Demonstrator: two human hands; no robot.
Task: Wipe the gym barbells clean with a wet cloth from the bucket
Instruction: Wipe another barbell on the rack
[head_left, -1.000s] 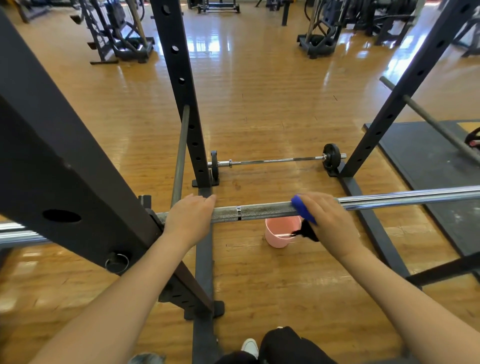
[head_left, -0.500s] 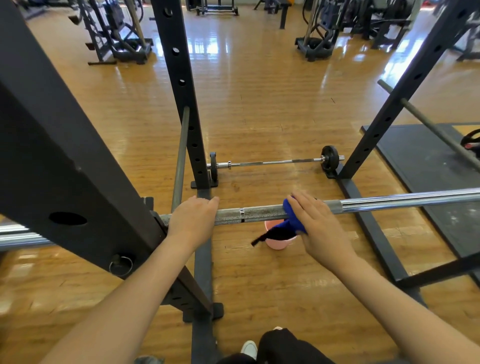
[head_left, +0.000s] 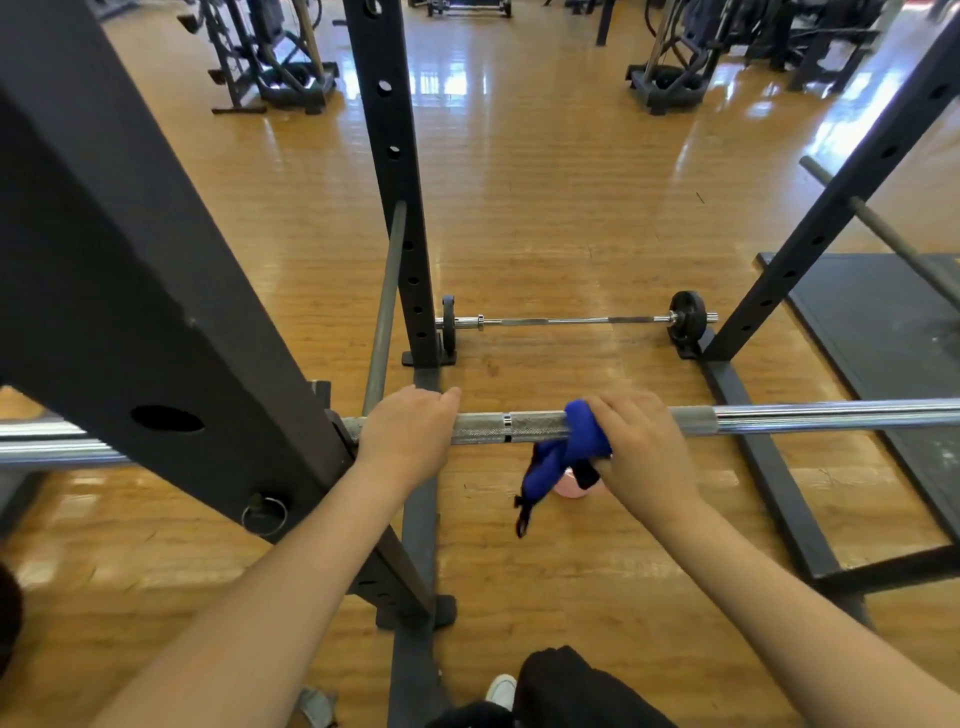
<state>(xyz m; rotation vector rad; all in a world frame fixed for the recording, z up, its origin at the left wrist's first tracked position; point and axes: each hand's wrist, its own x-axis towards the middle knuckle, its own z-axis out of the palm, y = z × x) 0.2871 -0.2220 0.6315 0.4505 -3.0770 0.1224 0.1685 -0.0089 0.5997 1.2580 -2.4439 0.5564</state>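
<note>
right hand (head_left: 641, 451): clamping the blue cloth (head_left: 569, 451) round the racked barbell (head_left: 530, 427), fingers curling over the top
left hand (head_left: 406, 430): wrapping the same bar beside the rack upright (head_left: 156, 291) — steadying it
cloth: bunched on the knurled grey section, 1 loose tail hanging down, soft and limp
bucket (head_left: 570, 488): pink, on the wood floor (head_left: 545, 208) under the bar, mostly hidden by the cloth
second barbell (head_left: 571, 320): lying on the floor farther off, 2 small black plates on it
risk: tail could be snagging on the rough knurling; bar could be rolling in its hooks if the left grip loosens
textures: knurl matte and gritty, sleeve chrome and slick — rack matte black steel with round holes
</note>
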